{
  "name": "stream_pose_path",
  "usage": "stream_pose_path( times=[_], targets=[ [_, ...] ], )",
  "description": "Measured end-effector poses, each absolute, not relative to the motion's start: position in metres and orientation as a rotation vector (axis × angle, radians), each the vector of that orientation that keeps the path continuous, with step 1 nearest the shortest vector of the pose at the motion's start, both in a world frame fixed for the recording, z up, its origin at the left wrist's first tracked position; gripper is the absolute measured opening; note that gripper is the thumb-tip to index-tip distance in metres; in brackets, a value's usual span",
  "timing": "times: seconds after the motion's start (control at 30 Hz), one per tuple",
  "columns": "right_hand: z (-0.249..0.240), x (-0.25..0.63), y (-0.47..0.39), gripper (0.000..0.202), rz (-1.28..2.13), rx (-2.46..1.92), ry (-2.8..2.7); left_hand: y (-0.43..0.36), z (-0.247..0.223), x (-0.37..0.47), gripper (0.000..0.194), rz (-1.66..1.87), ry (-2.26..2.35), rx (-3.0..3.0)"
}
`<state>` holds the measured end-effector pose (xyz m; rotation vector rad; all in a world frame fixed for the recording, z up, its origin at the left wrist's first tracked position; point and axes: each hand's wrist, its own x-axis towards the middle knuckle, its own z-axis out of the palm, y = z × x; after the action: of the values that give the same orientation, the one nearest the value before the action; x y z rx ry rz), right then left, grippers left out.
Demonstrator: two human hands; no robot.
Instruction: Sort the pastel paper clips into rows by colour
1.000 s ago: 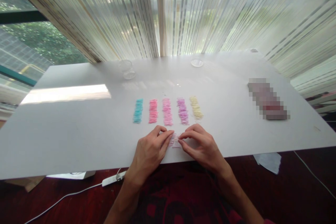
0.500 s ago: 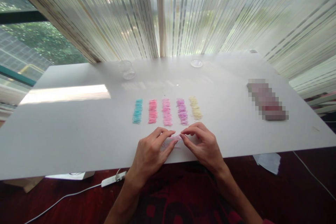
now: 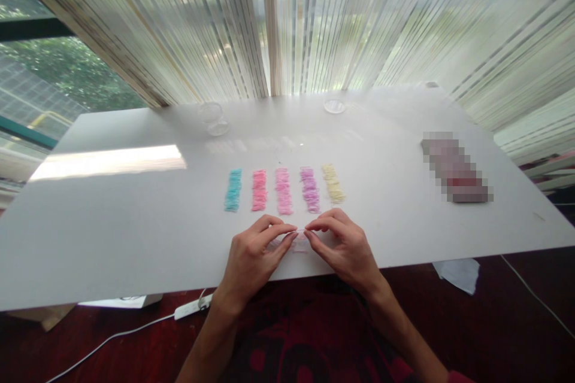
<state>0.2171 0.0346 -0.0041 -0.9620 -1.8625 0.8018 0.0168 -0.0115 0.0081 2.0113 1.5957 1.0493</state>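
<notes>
Both of my hands meet over the near edge of the white table, fingertips a little apart. My left hand point(image 3: 257, 248) pinches one end of a thin pale purple rubber band point(image 3: 300, 230). Thumb and forefinger of my right hand point(image 3: 344, 245) pinch its other end, so it runs straight between them. Beneath the fingers lies a loose pile of pale pink and purple bands point(image 3: 300, 245), partly hidden by my hands. Just beyond stand columns of small bands laid side by side: teal point(image 3: 233, 190), coral point(image 3: 259, 190), pink point(image 3: 283, 191), purple point(image 3: 309, 190) and pale yellow point(image 3: 333, 184).
Clear round containers point(image 3: 218, 126) sit at the back left of the table point(image 3: 135, 233), and a clear round lid point(image 3: 335, 106) at the back middle. A blurred-out flat object point(image 3: 456, 167) lies to the right. A power strip point(image 3: 193, 307) hangs below the front edge.
My left thumb and forefinger have closed together, and the thin band now spans both pinches. Before, the left fingers were apart while the right fingertips were nearly together.
</notes>
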Motion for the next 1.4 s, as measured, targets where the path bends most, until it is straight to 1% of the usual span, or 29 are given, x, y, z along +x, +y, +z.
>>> stream_pose_path(
  times=[0.4,0.77,1.1,1.23,1.4],
  targets=[
    [0.001,0.202,0.041,0.009,0.706,-0.957,-1.974,-0.006,0.007,0.0,0.012,1.087,1.601,1.948],
    [-0.007,0.196,0.041,0.009,0.66,-0.973,-1.99,-0.007,0.002,-0.002,0.012,1.069,1.662,1.876],
    [-0.008,0.196,0.039,0.009,0.583,-1.031,-1.966,-0.001,0.007,0.0,0.011,0.86,1.932,1.92],
    [-0.007,0.197,0.038,0.01,0.583,-1.041,-1.947,0.001,0.01,0.0,0.011,0.814,1.927,1.911],
    [-0.008,0.197,0.039,0.01,0.584,-1.042,-1.941,0.0,0.009,-0.005,0.013,0.859,1.87,1.858]
  ],
)
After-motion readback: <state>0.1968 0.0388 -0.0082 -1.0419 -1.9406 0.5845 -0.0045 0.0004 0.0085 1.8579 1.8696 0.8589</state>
